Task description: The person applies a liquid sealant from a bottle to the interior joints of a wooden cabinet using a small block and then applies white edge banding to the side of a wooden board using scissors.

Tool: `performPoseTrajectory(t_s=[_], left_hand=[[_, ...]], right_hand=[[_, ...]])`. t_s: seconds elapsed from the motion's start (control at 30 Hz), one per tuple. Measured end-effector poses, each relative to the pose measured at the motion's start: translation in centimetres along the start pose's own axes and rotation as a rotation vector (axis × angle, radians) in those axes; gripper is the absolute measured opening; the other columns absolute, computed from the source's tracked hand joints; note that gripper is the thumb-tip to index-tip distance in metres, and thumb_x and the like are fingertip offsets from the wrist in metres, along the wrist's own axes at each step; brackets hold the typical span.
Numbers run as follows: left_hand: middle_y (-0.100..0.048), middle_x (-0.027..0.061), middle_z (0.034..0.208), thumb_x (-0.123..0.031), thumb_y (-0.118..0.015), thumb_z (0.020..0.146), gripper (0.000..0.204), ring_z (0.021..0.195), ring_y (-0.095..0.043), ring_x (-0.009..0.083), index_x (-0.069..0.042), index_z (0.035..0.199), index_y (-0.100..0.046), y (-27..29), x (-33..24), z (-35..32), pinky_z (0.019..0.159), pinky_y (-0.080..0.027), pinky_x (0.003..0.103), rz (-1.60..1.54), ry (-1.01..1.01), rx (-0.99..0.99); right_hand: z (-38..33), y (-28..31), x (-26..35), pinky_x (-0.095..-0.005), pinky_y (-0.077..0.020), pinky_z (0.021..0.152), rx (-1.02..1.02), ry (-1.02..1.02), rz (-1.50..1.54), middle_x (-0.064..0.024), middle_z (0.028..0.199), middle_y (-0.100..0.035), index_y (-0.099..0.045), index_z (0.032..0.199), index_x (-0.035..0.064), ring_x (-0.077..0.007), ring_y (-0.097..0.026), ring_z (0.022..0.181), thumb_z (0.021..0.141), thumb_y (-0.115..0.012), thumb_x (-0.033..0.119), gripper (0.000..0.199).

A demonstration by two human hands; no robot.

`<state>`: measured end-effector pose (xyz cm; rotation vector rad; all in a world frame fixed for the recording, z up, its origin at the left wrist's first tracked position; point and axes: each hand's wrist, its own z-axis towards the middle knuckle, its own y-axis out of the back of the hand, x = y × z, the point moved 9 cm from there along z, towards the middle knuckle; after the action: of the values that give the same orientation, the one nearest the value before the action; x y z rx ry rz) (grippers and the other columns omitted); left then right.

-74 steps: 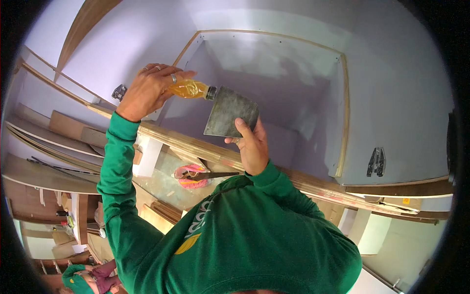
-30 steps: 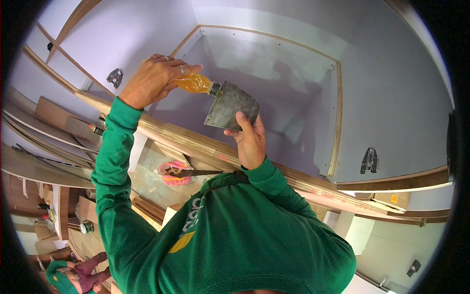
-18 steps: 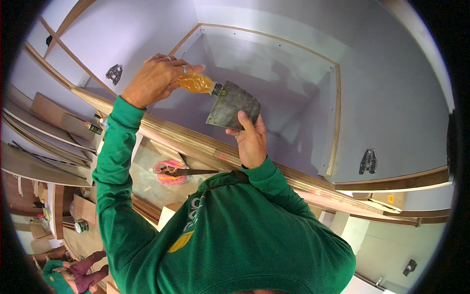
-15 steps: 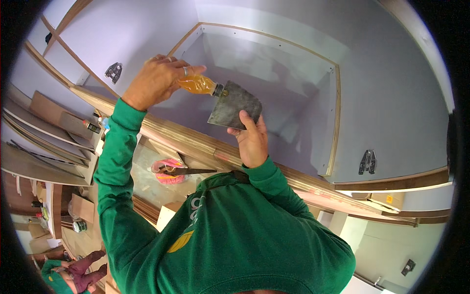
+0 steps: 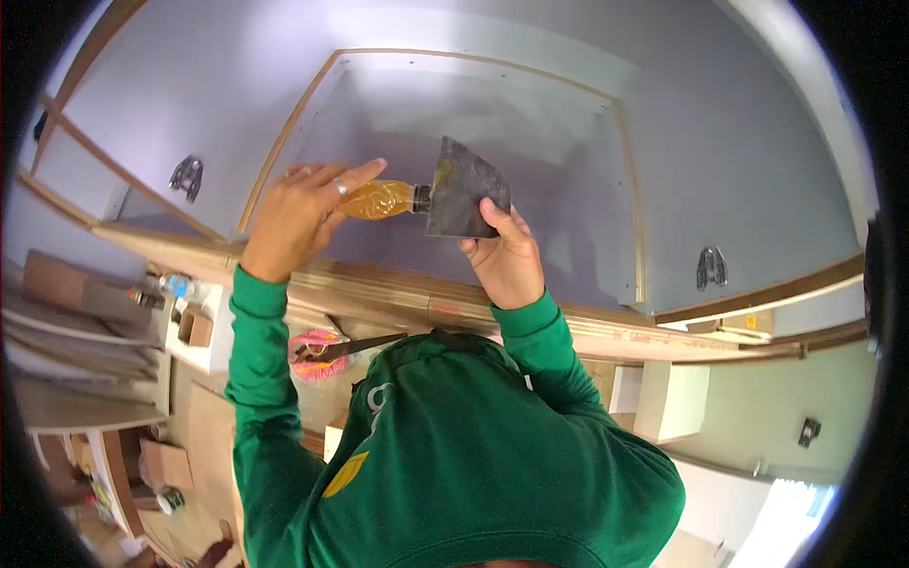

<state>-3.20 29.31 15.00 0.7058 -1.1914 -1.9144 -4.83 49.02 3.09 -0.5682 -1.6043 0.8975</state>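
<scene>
My left hand [image 5: 301, 216] is closed around a small clear plastic bottle [image 5: 381, 200] of amber liquid, tipped onto its side. Its black neck points right and meets the left edge of a thin dark grey sheet piece [image 5: 466, 201]. A yellowish wet patch [image 5: 442, 172] shows on the sheet near the bottle's mouth. My right hand [image 5: 508, 257] grips the sheet at its lower right corner, thumb on top and fingers underneath. Both hands are over the front edge of a pale cabinet with a framed recess [image 5: 379, 123].
Metal hinges sit on the cabinet panels at left [image 5: 187, 178] and right [image 5: 711, 268]. A layered wooden edge [image 5: 379, 285] runs across in front of my body. Below it lie a pink bag [image 5: 317, 355] and a dark long-handled tool [image 5: 365, 346]. Curved boards [image 5: 85, 346] lean at far left.
The bottle and sheet have moved slightly, and the sheet is turned more upright. A larger yellowish patch shows on it. My view has shifted, and the other person at lower left is mostly out of sight.
</scene>
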Motion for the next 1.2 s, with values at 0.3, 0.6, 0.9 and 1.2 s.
performPoseTrajectory(t_s=[0.3, 0.6, 0.9, 1.2], left_hand=[[-0.065, 0.0199, 0.117, 0.000, -0.071, 0.078, 0.063, 0.105, -0.063, 0.0290, 0.000, 0.137, -0.048, 1.4, 5.4, -11.3, 0.096, -0.047, 0.039, -0.598, 0.381, -0.649], [-0.062, 0.0172, 0.121, -0.019, -0.076, 0.084, 0.057, 0.101, -0.062, 0.0236, 0.005, 0.129, -0.050, 5.7, 17.0, -29.7, 0.086, -0.056, 0.036, -0.422, 0.576, -1.664], [-0.054, 0.0177, 0.131, -0.034, -0.067, 0.091, 0.063, 0.114, -0.058, 0.0305, -0.001, 0.139, -0.044, 5.4, 26.6, -27.3, 0.093, -0.054, 0.041, -0.045, 0.978, -1.283], [-0.049, 0.0192, 0.137, -0.032, -0.064, 0.093, 0.064, 0.121, -0.054, 0.0282, 0.001, 0.141, -0.039, 5.2, 25.7, -21.8, 0.101, -0.050, 0.042, -0.032, 0.795, -1.267]], right_hand=[[1.8, -0.1, 12.1, -0.0284, -0.0518, 0.061, -0.334, 0.589, -0.540, -0.0033, 0.093, -0.066, -0.063, 0.104, 0.0039, -0.0143, -0.064, 0.077, 0.089, -0.065, 0.009, 0.016], [9.7, 3.3, 21.0, -0.0414, -0.0438, 0.087, -0.744, 1.280, -2.162, -0.0059, 0.108, -0.066, -0.066, 0.117, 0.0216, -0.0300, -0.059, 0.103, 0.085, -0.059, 0.006, 0.037], [15.5, 13.2, 19.0, -0.0488, -0.0313, 0.107, -0.687, 1.070, -2.474, -0.0037, 0.134, -0.055, -0.056, 0.131, 0.0266, -0.0250, -0.047, 0.126, 0.085, -0.052, 0.001, 0.053], [18.8, 16.9, 21.6, -0.0517, -0.0217, 0.113, -0.866, 0.929, -2.442, -0.0027, 0.141, -0.048, -0.053, 0.135, 0.0254, -0.0238, -0.037, 0.136, 0.086, -0.057, 0.005, 0.053]])
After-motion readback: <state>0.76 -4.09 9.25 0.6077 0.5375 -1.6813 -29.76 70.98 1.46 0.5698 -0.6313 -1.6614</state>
